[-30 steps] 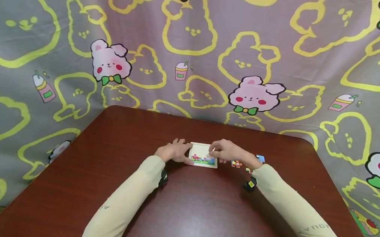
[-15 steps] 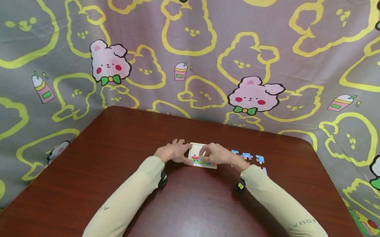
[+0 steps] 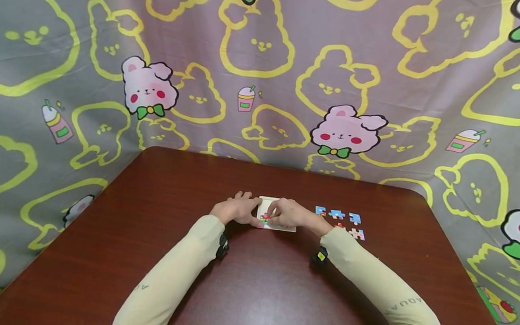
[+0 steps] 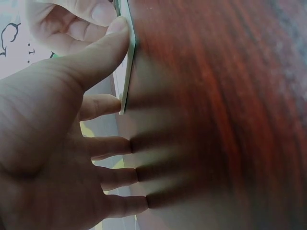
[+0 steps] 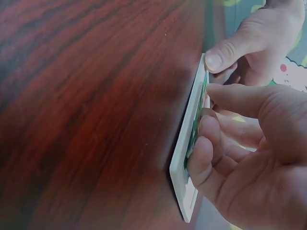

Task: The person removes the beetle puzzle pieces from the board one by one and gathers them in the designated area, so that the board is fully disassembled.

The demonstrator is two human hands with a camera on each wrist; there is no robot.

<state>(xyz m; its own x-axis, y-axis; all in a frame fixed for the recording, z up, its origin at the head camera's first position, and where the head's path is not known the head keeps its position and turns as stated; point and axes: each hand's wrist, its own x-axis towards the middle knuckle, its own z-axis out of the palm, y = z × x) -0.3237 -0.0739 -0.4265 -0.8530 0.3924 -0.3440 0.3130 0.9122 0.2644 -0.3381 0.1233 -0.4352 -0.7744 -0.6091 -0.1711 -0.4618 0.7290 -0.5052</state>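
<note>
A shallow white puzzle tray (image 3: pixel 264 205) lies on the brown table, with colourful jigsaw pieces (image 3: pixel 264 217) in its near part. My left hand (image 3: pixel 237 208) steadies the tray's left side. Its thumb (image 4: pixel 115 40) presses one corner, the index fingertip touches the other, and the remaining straight fingertips rest on the table. Over the tray, my right hand (image 3: pixel 289 214) bends its fingers (image 5: pixel 200 155) down to the picture, thumb tip close beside the index tip. Whether a piece is pinched between them is hidden. The right hand covers much of the tray's picture.
Several loose jigsaw pieces (image 3: pixel 336 214) are spread on the table (image 3: pixel 249 285) to the right of the tray, some partly behind the right forearm. A patterned cloth (image 3: pixel 267 80) hangs behind the table. Each wrist wears a small black camera (image 3: pixel 320 255).
My right hand has moved left and down from the tray's right edge to over the picture, uncovering more loose pieces at the right. My left hand has stayed at the tray's left side.
</note>
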